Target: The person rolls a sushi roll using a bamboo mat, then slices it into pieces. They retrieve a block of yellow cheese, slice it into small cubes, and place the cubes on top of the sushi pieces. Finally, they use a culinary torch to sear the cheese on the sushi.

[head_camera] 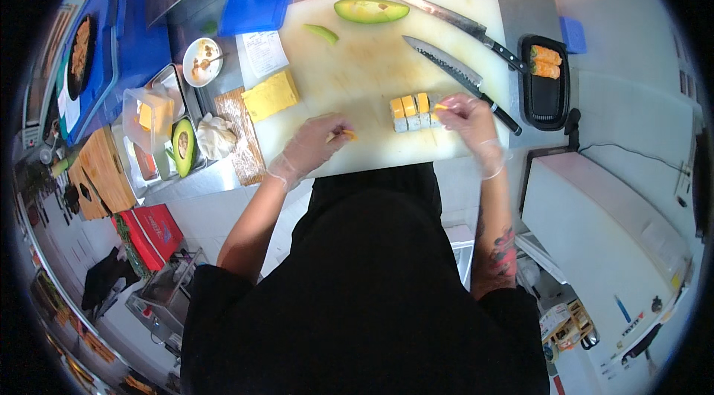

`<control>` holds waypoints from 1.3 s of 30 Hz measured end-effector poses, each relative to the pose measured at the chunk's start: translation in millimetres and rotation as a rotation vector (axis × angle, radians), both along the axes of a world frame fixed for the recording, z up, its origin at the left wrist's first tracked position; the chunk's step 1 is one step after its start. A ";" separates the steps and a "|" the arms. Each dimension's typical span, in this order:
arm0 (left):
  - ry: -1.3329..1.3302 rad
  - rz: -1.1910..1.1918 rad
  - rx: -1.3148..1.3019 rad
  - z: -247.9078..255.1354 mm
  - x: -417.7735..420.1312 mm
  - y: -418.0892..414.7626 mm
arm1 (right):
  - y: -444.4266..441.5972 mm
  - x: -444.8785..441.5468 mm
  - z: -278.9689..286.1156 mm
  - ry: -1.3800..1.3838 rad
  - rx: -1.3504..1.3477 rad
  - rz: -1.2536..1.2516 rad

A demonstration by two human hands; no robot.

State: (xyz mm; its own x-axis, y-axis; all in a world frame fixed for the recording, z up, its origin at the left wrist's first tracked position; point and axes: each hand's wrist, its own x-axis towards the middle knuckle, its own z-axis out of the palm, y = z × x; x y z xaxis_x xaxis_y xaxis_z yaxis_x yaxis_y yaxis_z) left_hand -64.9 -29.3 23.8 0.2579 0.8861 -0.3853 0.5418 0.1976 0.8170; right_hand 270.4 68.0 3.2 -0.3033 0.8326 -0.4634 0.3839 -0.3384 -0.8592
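Over the white cutting board (346,77), my gloved left hand (312,144) pinches a small orange-yellow slice (350,135) between its fingertips. My gloved right hand (471,121) has its fingers on another such slice (440,107) at the right end of the cut sushi rolls (413,112). Several of the roll pieces have orange-yellow slices on top; those under my right fingers are partly hidden. Two kitchen knives lie at the board's right, the longer one (440,14) behind the shorter one (446,63). An avocado half (371,10) and a thin avocado slice (321,33) lie farther back.
A yellow folded cloth (271,95) sits at the board's left edge, beside a wooden board (240,138). Farther left are a white bowl (202,62), a plastic tub of orange slices (148,119) and an avocado half (183,148). At right stands a black tray (544,96) holding orange-topped rolls.
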 end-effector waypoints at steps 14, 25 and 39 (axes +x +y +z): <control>0.098 0.167 0.085 -9.6 100.5 14.5 | 42.7 0.4 -31.3 -0.095 0.061 0.238; 0.123 0.424 0.043 -19.6 126.9 -2.4 | 37.6 2.8 -48.9 0.011 0.047 0.184; 0.115 0.539 0.000 -18.9 134.6 5.4 | 31.3 6.3 -40.0 -0.015 0.188 0.211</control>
State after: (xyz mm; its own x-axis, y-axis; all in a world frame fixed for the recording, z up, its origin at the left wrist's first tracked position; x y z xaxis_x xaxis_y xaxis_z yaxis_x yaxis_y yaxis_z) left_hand 69.8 -23.9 4.9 -0.2763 0.8808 -0.3845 0.4491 0.4720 0.7586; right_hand 276.7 99.2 -36.8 -0.4730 0.8236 -0.3129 0.4423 -0.0851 -0.8928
